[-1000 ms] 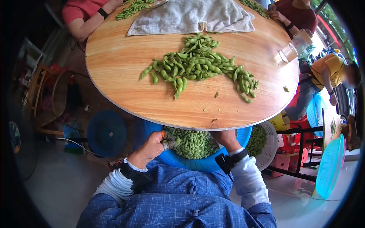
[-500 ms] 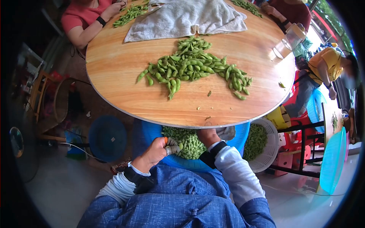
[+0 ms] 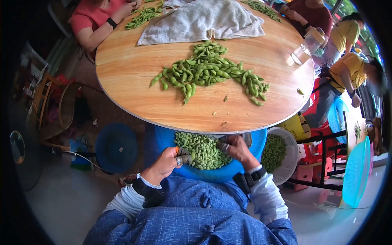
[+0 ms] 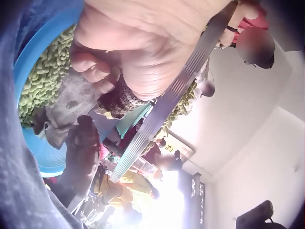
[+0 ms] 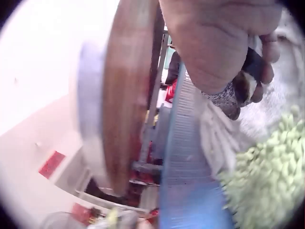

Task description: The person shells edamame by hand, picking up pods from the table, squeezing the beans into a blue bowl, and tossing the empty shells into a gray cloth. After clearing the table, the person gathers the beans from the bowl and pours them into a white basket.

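Observation:
My left hand (image 3: 166, 162), with wrapped fingertips, pinches a small green soybean pod (image 3: 192, 156) at the near left of the blue basin (image 3: 234, 168). Shelled green soybeans (image 3: 204, 152) fill the basin below my lap-side of the table. Over the basin's right part is my right hand (image 3: 239, 150), its fingers curled and pointing left, the thumb in a speckled wrap; what they hold cannot be told. A greyish cloth (image 5: 217, 133) lies by that hand, partly over the soybeans. On the table, a heap of soybean pods (image 3: 208, 70) spreads in front of me.
The round wooden table's edge (image 3: 192, 130) overhangs the basin. A white towel (image 3: 204, 24) and a clear bottle (image 3: 307, 45) are on it. To the right stands a white basket (image 3: 290, 159) with pods; a dark blue tub (image 3: 116, 148) is at left. People sit around.
My right hand has gone under the table edge by the cloth and come back out over the basin. The left hand stays near the basin's left rim, pinching the pod.

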{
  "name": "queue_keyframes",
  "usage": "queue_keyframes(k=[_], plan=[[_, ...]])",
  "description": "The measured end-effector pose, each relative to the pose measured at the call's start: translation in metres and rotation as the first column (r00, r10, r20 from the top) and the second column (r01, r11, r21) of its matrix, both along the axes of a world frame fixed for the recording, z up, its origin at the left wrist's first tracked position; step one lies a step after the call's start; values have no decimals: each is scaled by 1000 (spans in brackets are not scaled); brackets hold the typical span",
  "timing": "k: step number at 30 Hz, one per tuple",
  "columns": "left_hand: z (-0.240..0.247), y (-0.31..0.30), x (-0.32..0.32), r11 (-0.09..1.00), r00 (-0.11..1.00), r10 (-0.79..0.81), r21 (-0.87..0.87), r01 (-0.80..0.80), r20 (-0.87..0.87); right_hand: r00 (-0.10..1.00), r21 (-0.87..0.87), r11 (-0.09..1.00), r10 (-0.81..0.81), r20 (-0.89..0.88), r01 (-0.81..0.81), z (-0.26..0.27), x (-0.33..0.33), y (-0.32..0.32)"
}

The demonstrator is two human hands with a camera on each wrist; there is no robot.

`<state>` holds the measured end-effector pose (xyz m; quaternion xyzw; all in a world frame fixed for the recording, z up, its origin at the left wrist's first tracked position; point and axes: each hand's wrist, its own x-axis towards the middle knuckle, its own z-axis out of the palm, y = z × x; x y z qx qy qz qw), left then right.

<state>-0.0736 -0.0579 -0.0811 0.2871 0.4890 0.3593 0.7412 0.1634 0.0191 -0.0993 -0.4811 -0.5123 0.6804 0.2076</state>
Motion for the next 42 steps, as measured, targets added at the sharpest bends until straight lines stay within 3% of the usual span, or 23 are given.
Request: queue_keyframes(k=[2,5,8,11,15,20,21,22,24,25,26,27,28,29,30,33,34,36,38,40,42], plan=[[0,4,8,999,998,-51,17,50,41,958,-13,997,73,-276,-80,19,-1,-20],[12,8,26,996,996,-84,43,85,-16,901,-102,992,23,-434,-75,31,-13,-46],[7,10,31,982,991,-133,133,136,-34,960,86,996,42,-275,-19,25,-15,-53],[19,12,33,969,981,-165,168,180,-98,973,112,994,31,-227,-6,39,-12,-58],[11,14,39,959,979,-183,200,198,-92,924,11,997,-69,-376,79,54,-15,-66],[2,17,48,925,962,-182,297,238,-204,923,68,975,-178,-341,213,42,11,-64],[-13,19,41,846,902,-240,379,375,-359,903,139,949,-215,-373,283,42,24,-63],[-2,22,38,781,797,-259,367,505,-546,873,156,891,-361,-328,426,48,35,-60],[27,25,36,634,491,-236,250,732,-839,682,33,740,-600,-418,671,45,77,-55],[13,26,33,610,467,-204,261,748,-861,445,-154,607,-710,-546,779,31,103,-51],[3,27,31,594,503,-142,333,732,-853,335,-189,455,-828,-449,870,40,120,-55],[-4,27,27,571,540,-85,404,715,-837,269,-323,443,-845,-463,836,22,158,-54],[-5,27,24,545,579,-33,471,694,-815,24,-338,212,-875,-484,917,-8,194,-50],[-5,28,19,633,658,-83,470,615,-749,-65,-481,154,-911,-407,863,-30,243,-58],[5,27,14,716,666,-105,408,566,-739,-143,-611,86,-937,-317,787,-40,268,-68],[16,17,-4,810,765,50,475,345,-642,-84,-552,112,-945,-317,827,-49,279,-77],[25,14,-8,843,806,86,474,254,-585,197,-454,413,-871,-450,789,-46,268,-79],[42,12,-14,836,855,133,520,175,-501,313,-53,337,-914,-257,940,31,148,-69],[61,16,-20,813,856,204,570,122,-474,785,147,772,-595,-174,618,28,113,-56],[80,30,-31,719,786,350,684,124,-510,937,280,897,-349,-30,343,28,68,-40],[88,48,-49,683,715,499,730,24,-490,977,365,914,-206,48,175,25,30,-28]])
